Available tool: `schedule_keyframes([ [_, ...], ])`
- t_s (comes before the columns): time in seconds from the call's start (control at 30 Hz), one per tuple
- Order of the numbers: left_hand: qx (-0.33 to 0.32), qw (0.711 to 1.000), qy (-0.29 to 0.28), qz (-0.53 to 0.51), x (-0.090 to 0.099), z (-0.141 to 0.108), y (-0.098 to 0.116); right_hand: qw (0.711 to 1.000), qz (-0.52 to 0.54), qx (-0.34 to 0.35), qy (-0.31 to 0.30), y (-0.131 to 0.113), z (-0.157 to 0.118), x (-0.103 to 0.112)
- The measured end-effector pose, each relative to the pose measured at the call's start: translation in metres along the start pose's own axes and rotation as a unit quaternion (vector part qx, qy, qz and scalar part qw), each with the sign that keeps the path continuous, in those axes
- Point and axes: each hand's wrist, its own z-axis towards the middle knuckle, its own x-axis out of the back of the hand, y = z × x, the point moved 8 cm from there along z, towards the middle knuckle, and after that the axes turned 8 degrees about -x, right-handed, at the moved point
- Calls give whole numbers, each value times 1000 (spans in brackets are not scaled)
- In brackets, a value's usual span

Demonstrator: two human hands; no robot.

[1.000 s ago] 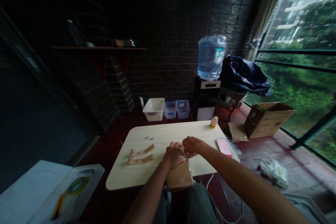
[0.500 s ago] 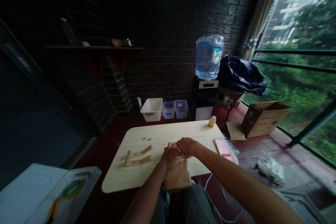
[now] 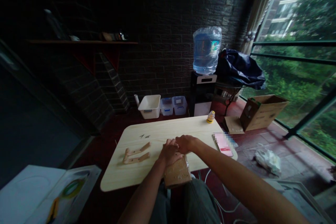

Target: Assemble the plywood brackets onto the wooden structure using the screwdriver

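Observation:
A small brown cardboard box (image 3: 177, 176) with shiny clear tape sits at the table's near edge, its near end reaching over my lap. My left hand (image 3: 170, 153) lies over the box's upper part, fingers bent round it. Right beside it, at the far end, my right hand (image 3: 185, 144) is closed and touches the left; what its fingers pinch is hidden. To the left, a U-shaped wooden piece (image 3: 138, 153) rests on the table (image 3: 118, 173). Small dark pieces (image 3: 145, 136) lie behind it.
A yellow-capped bottle (image 3: 210, 117) stands at the table's far right corner, with a pink sheet (image 3: 224, 145) nearer. A white case (image 3: 78, 182) with tape and a yellow-handled tool is at lower left. Beyond are plastic bins (image 3: 149, 106), a water dispenser (image 3: 203, 94) and an open carton (image 3: 258, 115).
The view has tilted and shifted slightly. Both hands stay together at the box's far end, with the left hand spread a little further over its top.

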Motion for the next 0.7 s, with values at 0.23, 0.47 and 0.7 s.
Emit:
schedule_keyframes([
  [0.23,6,1000,18,-23,4,-1,0,999,-31,-22,16,2,-2,13],
  [0.47,12,1000,18,-16,4,-2,-1,999,-37,-22,26,0,-4,7],
  [0.7,12,999,22,-20,8,-5,2,998,-50,-23,31,3,-8,10],
])
